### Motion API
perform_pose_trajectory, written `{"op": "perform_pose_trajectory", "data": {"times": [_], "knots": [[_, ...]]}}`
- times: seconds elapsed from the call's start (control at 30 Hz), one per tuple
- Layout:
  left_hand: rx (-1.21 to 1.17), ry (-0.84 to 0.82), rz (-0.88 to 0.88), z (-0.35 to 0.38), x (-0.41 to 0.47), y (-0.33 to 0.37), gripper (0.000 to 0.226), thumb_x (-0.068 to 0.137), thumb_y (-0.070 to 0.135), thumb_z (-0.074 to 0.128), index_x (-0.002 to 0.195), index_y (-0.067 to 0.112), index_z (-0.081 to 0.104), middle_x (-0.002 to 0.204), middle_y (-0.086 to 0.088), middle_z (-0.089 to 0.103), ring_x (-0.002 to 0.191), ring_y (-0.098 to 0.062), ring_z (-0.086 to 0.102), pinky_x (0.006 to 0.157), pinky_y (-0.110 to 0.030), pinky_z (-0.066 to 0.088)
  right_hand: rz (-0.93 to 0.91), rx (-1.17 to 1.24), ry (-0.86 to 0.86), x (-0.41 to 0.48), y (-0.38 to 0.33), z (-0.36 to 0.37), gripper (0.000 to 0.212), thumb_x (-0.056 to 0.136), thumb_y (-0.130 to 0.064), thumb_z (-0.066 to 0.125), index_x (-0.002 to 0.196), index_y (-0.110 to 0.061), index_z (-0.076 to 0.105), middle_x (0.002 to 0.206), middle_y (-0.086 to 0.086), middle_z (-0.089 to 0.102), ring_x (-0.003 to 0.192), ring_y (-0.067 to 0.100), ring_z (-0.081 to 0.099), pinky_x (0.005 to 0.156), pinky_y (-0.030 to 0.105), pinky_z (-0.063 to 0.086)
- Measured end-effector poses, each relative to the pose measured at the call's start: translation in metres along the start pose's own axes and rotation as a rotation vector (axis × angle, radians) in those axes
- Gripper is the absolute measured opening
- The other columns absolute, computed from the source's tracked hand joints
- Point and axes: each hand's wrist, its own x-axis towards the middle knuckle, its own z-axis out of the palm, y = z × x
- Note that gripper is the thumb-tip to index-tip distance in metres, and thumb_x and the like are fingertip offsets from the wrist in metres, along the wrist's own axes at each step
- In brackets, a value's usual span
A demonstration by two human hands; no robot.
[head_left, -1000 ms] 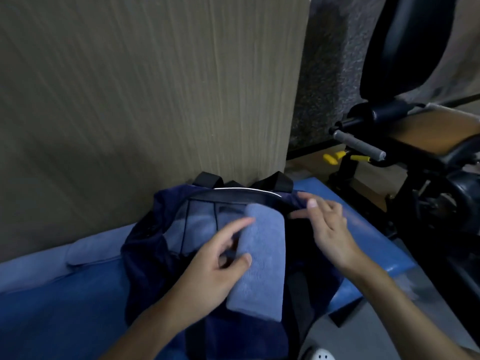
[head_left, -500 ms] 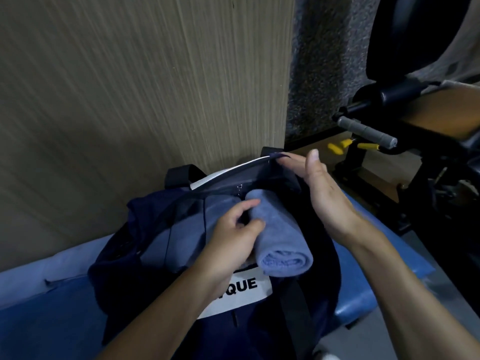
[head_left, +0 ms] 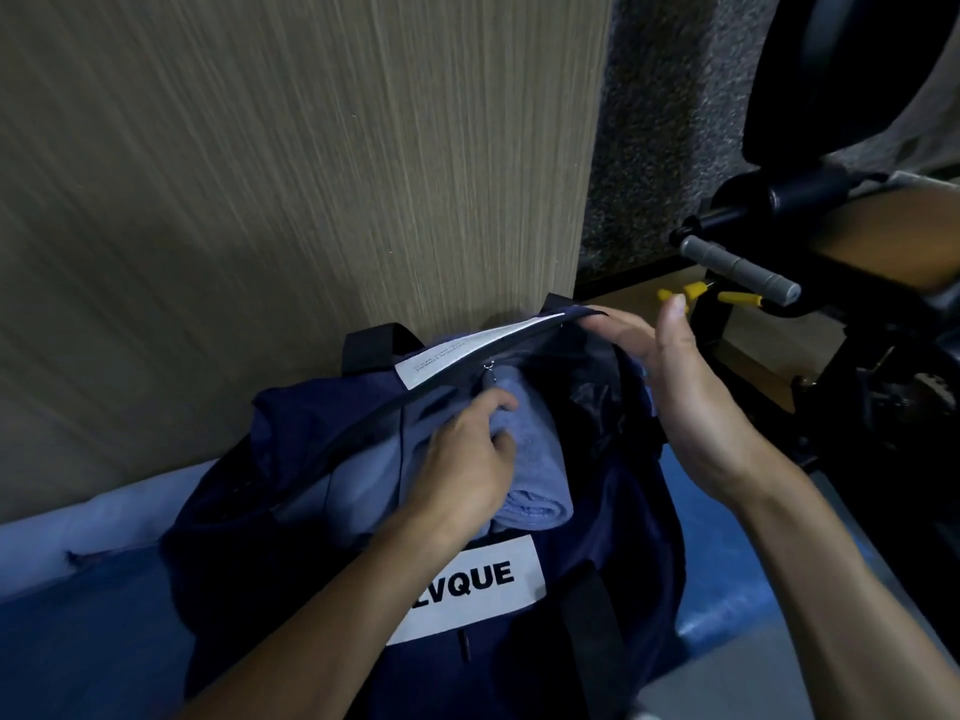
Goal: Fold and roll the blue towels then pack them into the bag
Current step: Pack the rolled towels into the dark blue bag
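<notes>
A navy bag (head_left: 291,511) with a white label reading "LVQUE" lies open on a blue padded bench. A rolled blue towel (head_left: 535,459) sits in the bag's mouth, its far end under the lifted rim and its rolled near end showing. My left hand (head_left: 462,459) grips the roll from its left side, fingers curled over the top. My right hand (head_left: 670,387) pinches the bag's far rim beside a white inner tag and holds it up. More pale blue cloth (head_left: 363,480) lies inside the bag to the left of the roll.
A wood-grain panel (head_left: 311,174) stands right behind the bag. Black exercise equipment with a grey handle (head_left: 737,267) and yellow-tipped parts (head_left: 691,292) crowds the right side. The blue bench (head_left: 93,641) runs out to the left, with a pale cloth (head_left: 78,522) along its back edge.
The roll has slid deeper into the bag under my left hand. My right hand has lifted the far rim higher, showing the white tag. The view has tilted down and the label shows in full.
</notes>
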Motion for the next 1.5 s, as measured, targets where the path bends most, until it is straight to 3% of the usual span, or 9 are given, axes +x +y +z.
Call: {"op": "perform_pose_trajectory", "data": {"times": [0.13,0.23,0.33,0.43,0.53,0.77,1.0,1.3,1.5], "knots": [[0.173,0.077,0.073,0.0,-0.009,0.002,0.028,0.099,0.022,0.046,0.124,0.033,0.053,0.113,-0.001,0.06,0.096,-0.021,0.06,0.078,-0.029,0.047,-0.011,-0.06,-0.011,-0.002,0.001,-0.001,0.081,0.085,-0.082,0.01,0.126,-0.036,0.063,0.14,-0.019,0.051,0.138,0.008,0.037,0.117,0.045,0.025],[0.283,0.006,0.085,0.004,-0.014,-0.003,0.03,0.1,0.031,0.044,0.129,0.026,0.048,0.127,-0.006,0.047,0.109,-0.023,0.055,0.094,-0.033,0.045,-0.014,-0.093,-0.012,-0.005,0.0,-0.001,0.081,0.085,-0.082,0.01,0.128,-0.036,0.061,0.141,-0.018,0.051,0.136,0.005,0.04,0.117,0.044,0.027],[0.509,0.004,0.318,0.0,-0.008,-0.006,0.04,0.093,0.042,0.046,0.12,0.015,0.056,0.13,-0.003,0.04,0.118,-0.023,0.045,0.102,-0.04,0.039,-0.023,-0.095,0.0,-0.007,-0.002,-0.001,0.077,0.089,-0.075,0.01,0.129,-0.034,0.061,0.14,-0.018,0.051,0.134,0.002,0.042,0.117,0.042,0.028],[0.585,-0.141,0.458,-0.014,0.0,-0.01,0.04,0.091,0.05,0.047,0.123,0.026,0.049,0.142,0.013,0.035,0.134,-0.008,0.03,0.107,-0.032,0.025,-0.038,-0.104,-0.001,-0.005,-0.001,-0.001,0.076,0.091,-0.073,0.008,0.127,-0.035,0.062,0.139,-0.018,0.052,0.135,0.004,0.041,0.117,0.044,0.026],[0.609,-0.226,0.432,-0.021,0.006,-0.018,0.048,0.092,0.057,0.044,0.134,0.034,0.039,0.145,0.019,0.028,0.135,-0.004,0.026,0.107,-0.028,0.022,-0.049,-0.092,-0.008,-0.003,-0.002,0.001,0.078,0.089,-0.075,0.009,0.127,-0.034,0.063,0.139,-0.016,0.053,0.135,0.007,0.042,0.117,0.045,0.027],[0.709,-0.059,0.41,-0.004,0.004,-0.03,0.073,0.082,0.065,0.02,0.142,0.028,0.036,0.151,0.01,0.032,0.14,-0.01,0.028,0.11,-0.029,0.025,-0.046,-0.115,0.026,-0.005,-0.01,0.002,0.078,0.093,-0.067,0.005,0.124,-0.03,0.065,0.136,-0.02,0.054,0.133,0.004,0.042,0.116,0.043,0.028],[0.711,-0.055,0.368,0.001,0.006,-0.033,0.079,0.08,0.066,0.013,0.146,0.026,0.032,0.154,0.009,0.031,0.14,-0.012,0.031,0.111,-0.032,0.026,-0.014,-0.161,0.04,-0.012,-0.01,-0.003,0.075,0.096,-0.059,0.001,0.123,-0.031,0.065,0.133,-0.026,0.053,0.129,-0.008,0.039,0.107,0.02,0.026],[0.747,-0.234,0.381,-0.011,-0.001,-0.035,0.068,0.093,0.069,0.029,0.153,0.041,0.011,0.164,0.009,0.004,0.15,-0.01,0.001,0.121,-0.034,0.005,-0.023,-0.152,0.019,-0.015,-0.011,0.0,0.073,0.092,-0.059,0.005,0.127,-0.03,0.062,0.137,-0.022,0.052,0.129,-0.009,0.041,0.103,0.015,0.029],[0.85,-0.275,0.392,-0.011,-0.003,-0.034,0.074,0.094,0.069,0.017,0.155,0.033,-0.003,0.165,0.005,-0.008,0.15,-0.01,-0.012,0.121,-0.035,-0.001,-0.029,-0.193,0.028,-0.014,-0.01,0.002,0.075,0.09,-0.067,0.005,0.132,-0.033,0.058,0.14,-0.023,0.048,0.135,-0.004,0.035,0.118,0.04,0.025]]}}
